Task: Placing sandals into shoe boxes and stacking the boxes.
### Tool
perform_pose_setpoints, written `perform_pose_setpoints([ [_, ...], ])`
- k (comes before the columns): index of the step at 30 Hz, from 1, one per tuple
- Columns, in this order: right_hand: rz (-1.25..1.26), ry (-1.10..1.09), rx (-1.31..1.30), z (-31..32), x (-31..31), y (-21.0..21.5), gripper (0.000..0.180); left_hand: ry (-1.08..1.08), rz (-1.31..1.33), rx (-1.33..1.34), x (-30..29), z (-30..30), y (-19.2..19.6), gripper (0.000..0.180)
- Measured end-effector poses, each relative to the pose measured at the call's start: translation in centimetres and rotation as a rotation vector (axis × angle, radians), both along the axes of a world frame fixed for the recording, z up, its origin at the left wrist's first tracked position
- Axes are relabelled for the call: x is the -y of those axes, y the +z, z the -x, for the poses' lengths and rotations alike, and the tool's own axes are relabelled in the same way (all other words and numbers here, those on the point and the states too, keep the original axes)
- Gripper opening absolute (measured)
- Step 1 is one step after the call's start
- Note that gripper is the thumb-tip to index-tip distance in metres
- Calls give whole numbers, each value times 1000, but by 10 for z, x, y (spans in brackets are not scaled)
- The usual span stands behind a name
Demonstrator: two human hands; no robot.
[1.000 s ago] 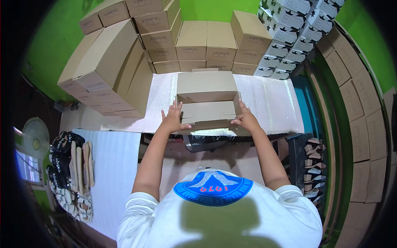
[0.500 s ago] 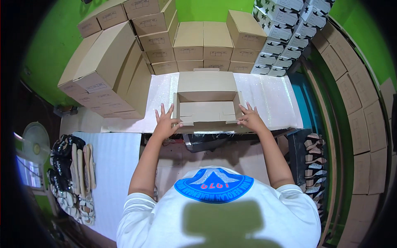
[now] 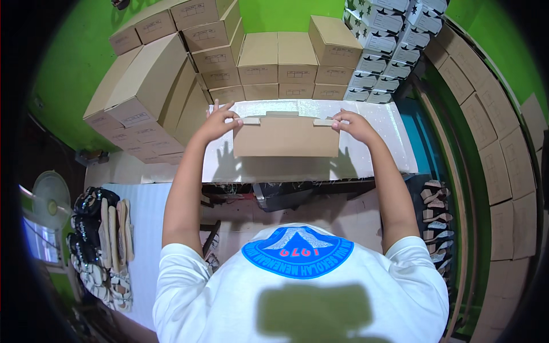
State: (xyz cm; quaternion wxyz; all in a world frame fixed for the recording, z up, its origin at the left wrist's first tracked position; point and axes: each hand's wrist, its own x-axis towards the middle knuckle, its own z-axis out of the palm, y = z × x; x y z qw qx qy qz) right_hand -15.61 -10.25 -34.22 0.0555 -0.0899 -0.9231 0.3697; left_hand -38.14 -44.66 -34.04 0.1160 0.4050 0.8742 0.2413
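Observation:
A brown cardboard box [image 3: 286, 140] is tilted up above the glittery white tabletop [image 3: 366, 154], so that one plain long panel faces me and its inside is hidden. Two pale tabs stick out along its upper edge, one near each corner. My left hand [image 3: 222, 122] pinches the left tab [image 3: 250, 121] between thumb and forefinger, other fingers spread. On the opposite corner my right hand [image 3: 352, 124] grips the right tab [image 3: 323, 122] in the same way. Shadows of both hands fall on the tabletop beside the box.
Closed brown boxes [image 3: 257, 54] are stacked at the back, with a taller pile [image 3: 143, 86] at the left. White star-patterned boxes [image 3: 374, 63] rise at the back right. Sandals [image 3: 100, 246] lie on a white sheet at the left; a shoe rack [image 3: 436, 223] stands at the right.
The open box, earlier flat with its inside showing, has been raised and tipped away, its outer panel now facing me. Both hands moved farther up with it.

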Motion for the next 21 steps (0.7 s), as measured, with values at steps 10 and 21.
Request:
perform_pose_setpoints([
  [10, -220, 7, -118, -13, 3, -3, 22, 26, -4, -248, 1, -28, -1, 24],
  [21, -677, -65, -110, -59, 53, -95, 11, 84, -190, -551, 25, -100, -120, 14],
])
